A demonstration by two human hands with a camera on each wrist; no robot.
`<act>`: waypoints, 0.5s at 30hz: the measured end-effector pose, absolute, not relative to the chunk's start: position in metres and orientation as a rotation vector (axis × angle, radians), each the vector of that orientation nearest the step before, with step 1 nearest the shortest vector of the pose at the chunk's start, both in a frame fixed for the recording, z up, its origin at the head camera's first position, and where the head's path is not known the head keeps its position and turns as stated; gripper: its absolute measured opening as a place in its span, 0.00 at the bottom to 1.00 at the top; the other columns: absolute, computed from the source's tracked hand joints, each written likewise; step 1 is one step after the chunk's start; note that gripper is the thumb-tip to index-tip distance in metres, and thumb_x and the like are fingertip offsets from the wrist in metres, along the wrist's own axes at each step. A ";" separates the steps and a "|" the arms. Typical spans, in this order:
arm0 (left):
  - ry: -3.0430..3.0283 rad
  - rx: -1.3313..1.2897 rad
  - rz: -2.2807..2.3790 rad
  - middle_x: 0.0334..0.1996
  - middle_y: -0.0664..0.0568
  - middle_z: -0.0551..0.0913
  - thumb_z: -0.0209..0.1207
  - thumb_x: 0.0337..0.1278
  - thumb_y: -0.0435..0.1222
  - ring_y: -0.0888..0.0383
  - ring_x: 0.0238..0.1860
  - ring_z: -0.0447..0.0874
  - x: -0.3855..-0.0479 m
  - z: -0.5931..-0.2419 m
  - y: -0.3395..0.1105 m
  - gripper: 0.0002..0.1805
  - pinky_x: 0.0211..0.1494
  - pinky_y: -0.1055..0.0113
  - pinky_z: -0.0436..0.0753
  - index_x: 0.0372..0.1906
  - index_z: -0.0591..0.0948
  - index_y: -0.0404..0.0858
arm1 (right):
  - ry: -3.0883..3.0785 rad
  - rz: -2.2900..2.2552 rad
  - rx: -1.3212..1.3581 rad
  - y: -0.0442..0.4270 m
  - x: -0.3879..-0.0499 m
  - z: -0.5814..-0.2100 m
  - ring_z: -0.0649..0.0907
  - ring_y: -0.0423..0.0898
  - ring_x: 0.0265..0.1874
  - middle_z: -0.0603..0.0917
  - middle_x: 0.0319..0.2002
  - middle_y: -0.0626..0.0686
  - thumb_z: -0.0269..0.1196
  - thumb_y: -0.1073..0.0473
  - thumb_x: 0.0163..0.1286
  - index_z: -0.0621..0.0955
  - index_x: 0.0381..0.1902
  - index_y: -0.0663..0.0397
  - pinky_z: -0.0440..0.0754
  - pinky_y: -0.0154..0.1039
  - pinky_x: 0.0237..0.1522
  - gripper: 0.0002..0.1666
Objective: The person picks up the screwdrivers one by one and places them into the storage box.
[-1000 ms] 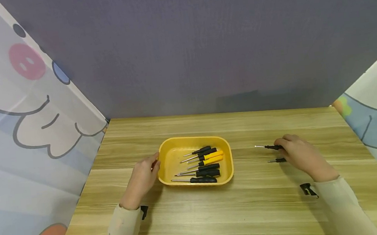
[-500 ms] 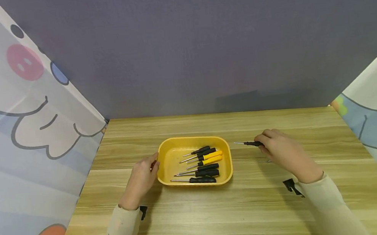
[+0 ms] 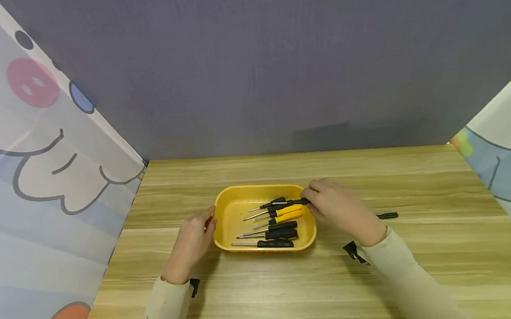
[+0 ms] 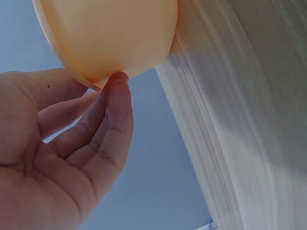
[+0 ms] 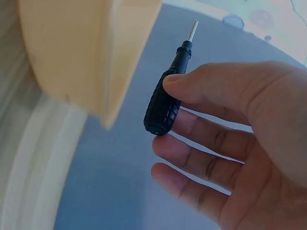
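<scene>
A shallow yellow plastic tray (image 3: 230, 223) stands on the table, with several screwdrivers lying side by side in it. Most have black handles; two yellow-handled screwdrivers (image 3: 287, 216) lie among them. At the tray's left end, my left hand (image 3: 192, 243) pinches the rim, its fingertips against the outer wall (image 4: 120, 33) in the left wrist view. Over the right end, my right hand (image 3: 342, 212) holds a small black-handled screwdriver (image 5: 165, 105) between thumb and fingers, its metal tip pointing left above the others. The other fingers of that hand are loosely bent.
Another black-handled screwdriver (image 3: 387, 216) lies on the wooden table (image 3: 288, 296) to the right, partly hidden by my right forearm. A grey panel (image 3: 273, 64) rises behind the table's far edge. Printed cartoon curtains (image 3: 36, 167) hang at both sides.
My right hand has lifted its screwdriver from the table and carried it left to above the tray's right end. The left hand has stayed at the rim.
</scene>
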State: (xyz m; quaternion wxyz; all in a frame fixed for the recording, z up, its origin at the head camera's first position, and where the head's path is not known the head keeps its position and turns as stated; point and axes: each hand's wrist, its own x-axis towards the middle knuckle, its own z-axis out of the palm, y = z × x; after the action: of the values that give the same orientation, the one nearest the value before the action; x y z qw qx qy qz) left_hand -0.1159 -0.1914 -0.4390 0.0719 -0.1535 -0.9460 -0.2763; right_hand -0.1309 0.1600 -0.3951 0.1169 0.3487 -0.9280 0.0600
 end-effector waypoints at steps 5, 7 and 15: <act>-2.826 -0.478 -0.823 0.34 0.42 0.84 0.61 0.65 0.25 0.58 0.27 0.77 -0.116 -0.439 -0.190 0.19 0.26 0.70 0.78 0.59 0.78 0.22 | -2.738 0.187 1.097 0.138 -0.133 -0.405 0.79 0.49 0.34 0.80 0.36 0.52 0.71 0.64 0.64 0.85 0.43 0.58 0.81 0.43 0.38 0.10; -2.820 -0.485 -0.824 0.33 0.42 0.84 0.61 0.65 0.25 0.58 0.26 0.76 -0.116 -0.439 -0.190 0.19 0.25 0.70 0.78 0.59 0.78 0.22 | -2.751 0.189 1.115 0.132 -0.133 -0.409 0.78 0.49 0.33 0.80 0.35 0.51 0.71 0.64 0.63 0.85 0.43 0.58 0.81 0.44 0.37 0.10; -2.815 -0.488 -0.827 0.33 0.43 0.84 0.61 0.65 0.25 0.59 0.26 0.76 -0.117 -0.439 -0.189 0.19 0.25 0.69 0.78 0.58 0.78 0.22 | -2.771 0.165 1.137 0.125 -0.137 -0.424 0.78 0.47 0.30 0.79 0.33 0.52 0.70 0.65 0.63 0.85 0.39 0.58 0.80 0.43 0.32 0.06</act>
State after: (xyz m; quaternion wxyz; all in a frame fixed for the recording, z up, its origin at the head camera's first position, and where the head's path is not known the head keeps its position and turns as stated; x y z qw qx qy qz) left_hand -0.1168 -0.1886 -0.4387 0.0835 -0.1633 -0.9432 -0.2769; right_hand -0.1369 0.1248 -0.4240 0.0710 0.3780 -0.9215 0.0548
